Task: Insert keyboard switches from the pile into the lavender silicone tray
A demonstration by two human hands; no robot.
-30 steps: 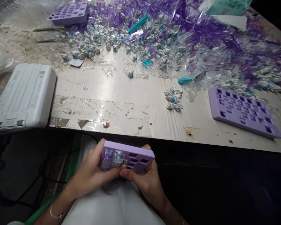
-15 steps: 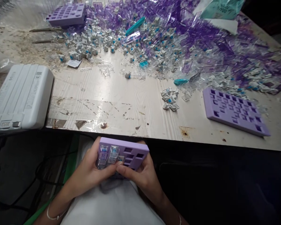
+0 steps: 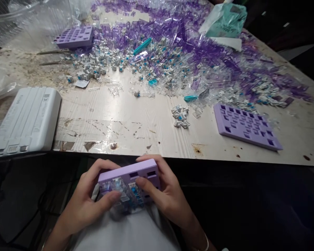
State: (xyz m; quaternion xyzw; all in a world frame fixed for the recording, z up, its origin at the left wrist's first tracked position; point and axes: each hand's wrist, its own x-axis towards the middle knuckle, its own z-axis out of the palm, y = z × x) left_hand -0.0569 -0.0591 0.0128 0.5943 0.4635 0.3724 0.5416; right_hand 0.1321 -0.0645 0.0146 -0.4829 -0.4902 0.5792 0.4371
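Matt plastic case (image 3: 128, 170), glossy clear plastic keycaps (image 3: 120, 184)

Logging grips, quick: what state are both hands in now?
Left hand: closed, holding the purple case by its left end.
Right hand: closed, holding its right end.

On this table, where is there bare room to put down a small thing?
The widest bare patch of the tabletop lies between the white device and the small heap of switches. A smaller one is right of the purple frame near the front edge. Farther back it is crowded with purple plastic pieces and loose switches.
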